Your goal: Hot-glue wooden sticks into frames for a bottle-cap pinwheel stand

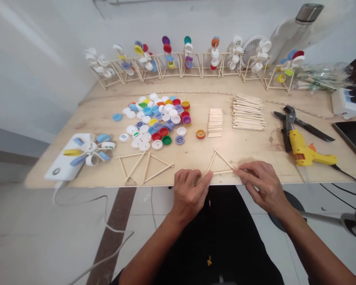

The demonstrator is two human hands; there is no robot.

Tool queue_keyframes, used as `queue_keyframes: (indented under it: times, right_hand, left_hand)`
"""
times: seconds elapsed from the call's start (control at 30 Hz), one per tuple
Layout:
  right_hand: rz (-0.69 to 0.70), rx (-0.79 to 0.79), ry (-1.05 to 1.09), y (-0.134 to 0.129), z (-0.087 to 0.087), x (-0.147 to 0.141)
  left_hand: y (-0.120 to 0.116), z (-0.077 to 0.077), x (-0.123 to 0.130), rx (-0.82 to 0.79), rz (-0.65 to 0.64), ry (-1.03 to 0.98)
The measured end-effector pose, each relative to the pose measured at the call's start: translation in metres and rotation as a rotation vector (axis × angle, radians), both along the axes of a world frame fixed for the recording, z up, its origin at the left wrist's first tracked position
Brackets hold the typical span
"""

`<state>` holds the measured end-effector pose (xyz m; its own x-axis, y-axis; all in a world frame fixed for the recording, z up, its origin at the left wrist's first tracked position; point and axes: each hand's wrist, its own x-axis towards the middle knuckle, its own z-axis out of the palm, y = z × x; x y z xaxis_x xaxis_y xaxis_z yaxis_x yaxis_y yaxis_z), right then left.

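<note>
A triangle of thin wooden sticks (224, 158) lies flat at the table's front edge. My left hand (191, 190) pinches its left corner between thumb and finger. At the right corner, the fingertips of my right hand (262, 184) are closed on the stick ends. Left of my hands lie two more stick triangles, one (158, 173) nearer and another (132, 156) beyond it. Behind the held triangle are a small stack of short sticks (215, 122) and a larger pile of longer sticks (248, 112).
Many coloured bottle caps (157, 126) are heaped left of centre. A cap wheel (91, 148) rests on a white box (57, 166). Stick frames with cap wheels (169, 65) line the wall. At right lie a yellow glue gun (307, 150), black-handled cutters (305, 124) and a phone (354, 134).
</note>
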<state>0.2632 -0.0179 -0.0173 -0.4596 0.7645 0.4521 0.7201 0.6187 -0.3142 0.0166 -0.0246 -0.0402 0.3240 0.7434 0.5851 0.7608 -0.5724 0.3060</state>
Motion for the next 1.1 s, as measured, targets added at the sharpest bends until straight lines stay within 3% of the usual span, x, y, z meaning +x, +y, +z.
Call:
queue_keyframes:
  times: [0.3,0.47,0.6,0.77,1.1]
  right_hand:
    - [-0.102,-0.125,0.199,-0.002,0.003,0.001]
    - [-0.140,-0.107,0.267,-0.001,0.001,-0.001]
    - [-0.164,-0.097,0.270,0.000,-0.002,-0.002]
    - [-0.194,-0.062,0.262,0.001,-0.008,-0.002]
    - [-0.235,-0.024,0.173,0.003,-0.010,-0.005]
  left_hand:
    - [-0.004,0.004,0.000,-0.056,0.014,-0.018]
    - [-0.006,0.007,-0.002,-0.104,0.019,-0.152]
    - [-0.006,0.009,-0.003,-0.158,0.054,-0.254]
    - [-0.003,0.012,-0.003,-0.231,0.073,-0.221]
    - [0.004,0.015,-0.007,-0.292,-0.022,-0.152]
